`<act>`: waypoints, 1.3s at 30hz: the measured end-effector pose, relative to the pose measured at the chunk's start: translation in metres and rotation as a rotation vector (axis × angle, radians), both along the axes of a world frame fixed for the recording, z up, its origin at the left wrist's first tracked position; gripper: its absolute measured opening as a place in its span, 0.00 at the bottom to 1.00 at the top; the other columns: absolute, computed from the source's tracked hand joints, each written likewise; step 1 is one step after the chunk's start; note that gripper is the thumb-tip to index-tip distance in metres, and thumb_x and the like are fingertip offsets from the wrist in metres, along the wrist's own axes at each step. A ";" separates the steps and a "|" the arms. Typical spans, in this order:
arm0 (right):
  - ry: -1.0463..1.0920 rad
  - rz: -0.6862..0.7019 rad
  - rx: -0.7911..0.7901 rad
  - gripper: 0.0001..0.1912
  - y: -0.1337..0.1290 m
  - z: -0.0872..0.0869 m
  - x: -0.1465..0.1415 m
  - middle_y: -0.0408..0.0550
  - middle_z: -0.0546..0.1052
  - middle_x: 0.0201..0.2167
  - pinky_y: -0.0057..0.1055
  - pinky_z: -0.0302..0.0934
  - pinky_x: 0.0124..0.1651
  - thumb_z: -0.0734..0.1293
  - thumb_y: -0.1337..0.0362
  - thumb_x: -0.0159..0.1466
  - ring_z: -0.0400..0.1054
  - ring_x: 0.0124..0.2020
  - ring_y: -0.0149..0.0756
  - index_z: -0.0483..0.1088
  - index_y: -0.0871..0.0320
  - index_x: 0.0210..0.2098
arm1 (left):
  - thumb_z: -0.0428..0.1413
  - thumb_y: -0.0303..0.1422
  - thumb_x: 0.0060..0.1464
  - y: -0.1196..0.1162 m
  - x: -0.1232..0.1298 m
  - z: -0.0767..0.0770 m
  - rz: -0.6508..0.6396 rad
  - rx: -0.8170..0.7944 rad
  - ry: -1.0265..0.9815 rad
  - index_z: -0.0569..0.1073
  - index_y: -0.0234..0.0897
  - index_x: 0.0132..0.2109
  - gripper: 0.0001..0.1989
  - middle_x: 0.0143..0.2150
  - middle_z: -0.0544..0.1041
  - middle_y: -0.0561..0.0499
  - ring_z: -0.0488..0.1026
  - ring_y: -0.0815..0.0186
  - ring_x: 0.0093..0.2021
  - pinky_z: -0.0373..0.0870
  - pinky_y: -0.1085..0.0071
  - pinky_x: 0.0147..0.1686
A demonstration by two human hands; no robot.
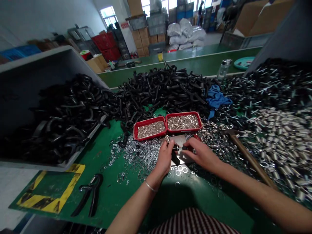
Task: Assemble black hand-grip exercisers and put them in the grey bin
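Over a flat metal plate (179, 139), both hands are closed on small parts. My left hand (164, 157) grips a black plastic handle (175, 158), and a metal coil spring (167, 139) sticks up by its fingertips. Between the fingers of my right hand (202, 154) is a black knob (184, 148) with a thin metal rod, which points left to the handle. Whether the rod sits inside the handle I cannot tell. Two red trays (149, 138) with tiny metal pins lie just beyond the hands. Loose washers (143, 154) surround the plate.
A hammer (248, 156) lies on the right beside heaped metal springs (280, 139). Black handles (161, 87) are piled behind the trays. A grey bin (83, 146) of black parts stands left, near an assembled hand grip (94, 191). A blue cloth (216, 97) and glass bottle (223, 70) are farther back.
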State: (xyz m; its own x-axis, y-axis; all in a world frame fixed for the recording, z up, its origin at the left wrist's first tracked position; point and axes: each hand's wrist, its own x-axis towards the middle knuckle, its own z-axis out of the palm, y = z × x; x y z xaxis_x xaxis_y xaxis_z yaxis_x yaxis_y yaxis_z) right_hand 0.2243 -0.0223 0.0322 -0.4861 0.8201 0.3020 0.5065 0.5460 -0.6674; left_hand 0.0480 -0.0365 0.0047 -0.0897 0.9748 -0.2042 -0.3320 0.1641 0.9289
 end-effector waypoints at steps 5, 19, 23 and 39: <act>0.055 0.007 -0.040 0.05 -0.009 -0.014 -0.011 0.49 0.75 0.38 0.37 0.68 0.42 0.66 0.65 0.68 0.71 0.39 0.40 0.68 0.56 0.44 | 0.57 0.49 0.59 -0.004 -0.010 -0.004 0.013 -0.003 0.096 0.72 0.37 0.42 0.18 0.37 0.75 0.51 0.71 0.66 0.35 0.68 0.71 0.37; 0.395 0.203 -0.710 0.23 0.000 -0.008 -0.025 0.45 0.72 0.27 0.32 0.68 0.29 0.55 0.44 0.72 0.67 0.25 0.32 0.66 0.57 0.37 | 0.56 0.44 0.62 -0.008 -0.019 0.025 0.033 0.217 0.584 0.71 0.40 0.36 0.13 0.32 0.72 0.53 0.65 0.65 0.34 0.59 0.70 0.38; 0.473 0.207 -0.915 0.25 -0.006 -0.009 -0.037 0.40 0.71 0.23 0.25 0.60 0.21 0.59 0.40 0.69 0.62 0.17 0.26 0.64 0.57 0.34 | 0.53 0.41 0.65 -0.003 -0.026 0.025 -0.050 0.325 0.662 0.71 0.40 0.38 0.11 0.35 0.74 0.51 0.68 0.64 0.36 0.61 0.70 0.41; 0.012 0.274 -0.607 0.35 -0.013 -0.015 -0.029 0.47 0.74 0.21 0.27 0.55 0.19 0.43 0.43 0.74 0.63 0.16 0.31 0.69 0.58 0.32 | 0.51 0.40 0.66 -0.020 -0.029 0.014 -0.112 0.379 0.605 0.74 0.40 0.44 0.11 0.44 0.74 0.46 0.70 0.59 0.48 0.62 0.65 0.52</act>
